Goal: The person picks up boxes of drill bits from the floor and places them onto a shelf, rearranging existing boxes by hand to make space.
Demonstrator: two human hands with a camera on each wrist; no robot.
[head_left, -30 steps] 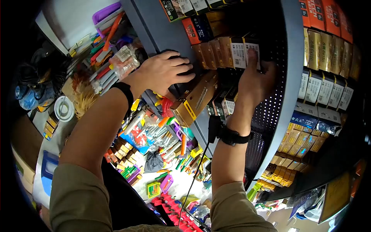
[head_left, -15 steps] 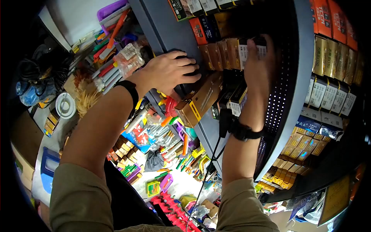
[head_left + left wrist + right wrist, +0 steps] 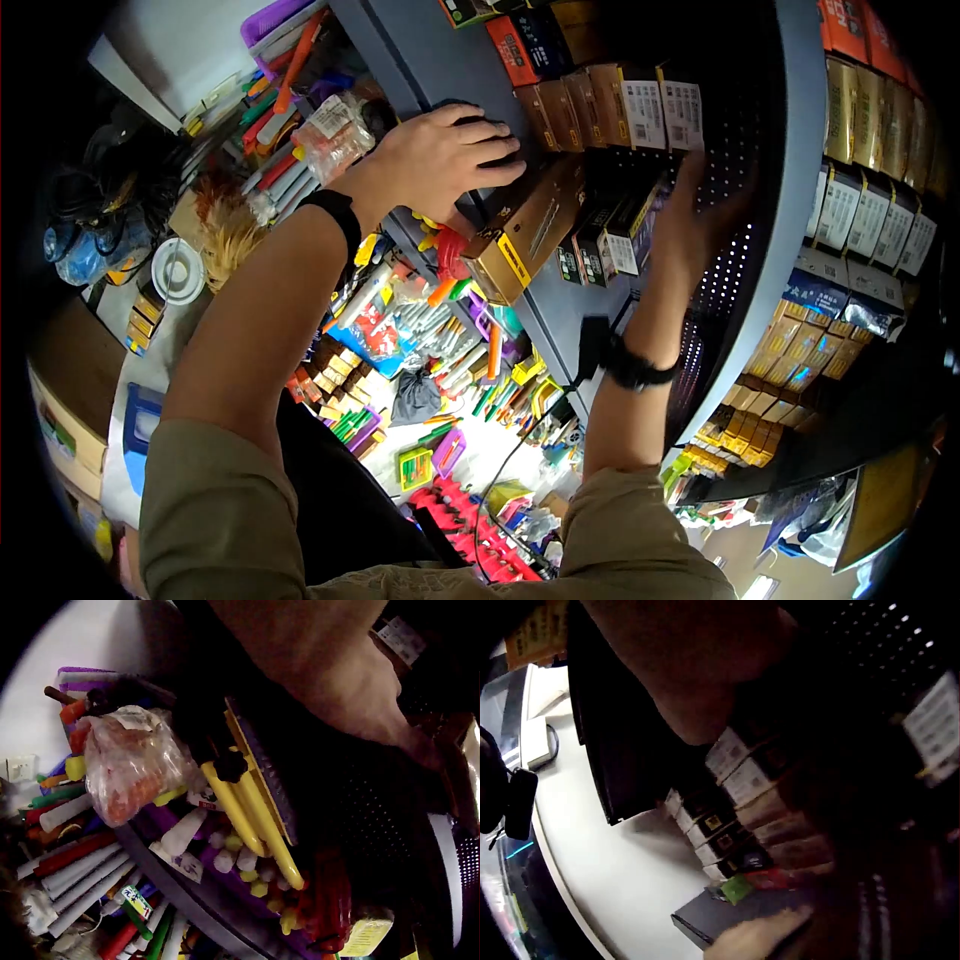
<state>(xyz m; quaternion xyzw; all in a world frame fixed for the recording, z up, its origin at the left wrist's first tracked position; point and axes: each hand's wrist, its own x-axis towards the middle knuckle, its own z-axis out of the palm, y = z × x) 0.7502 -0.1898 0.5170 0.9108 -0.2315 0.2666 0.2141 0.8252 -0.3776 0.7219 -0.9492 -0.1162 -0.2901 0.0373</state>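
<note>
Seeing the left hand [image 3: 440, 160] loosely spread over the grey shelf edge [image 3: 392, 65], with the tilted brown box [image 3: 525, 235] just beside it. Can't tell about any grip in the blurry right hand [image 3: 695, 225]. Looks fairly sorted between and beyond the hands: brown cartons [image 3: 555, 115] and white-labelled boxes [image 3: 645, 112] lined up. Less sorted nearer the right wrist, with small black boxes [image 3: 600, 245] at an angle; hard to judge what's left. Tight beside the right hand, near the perforated panel [image 3: 722, 285], but roomier just past the labelled row.
</note>
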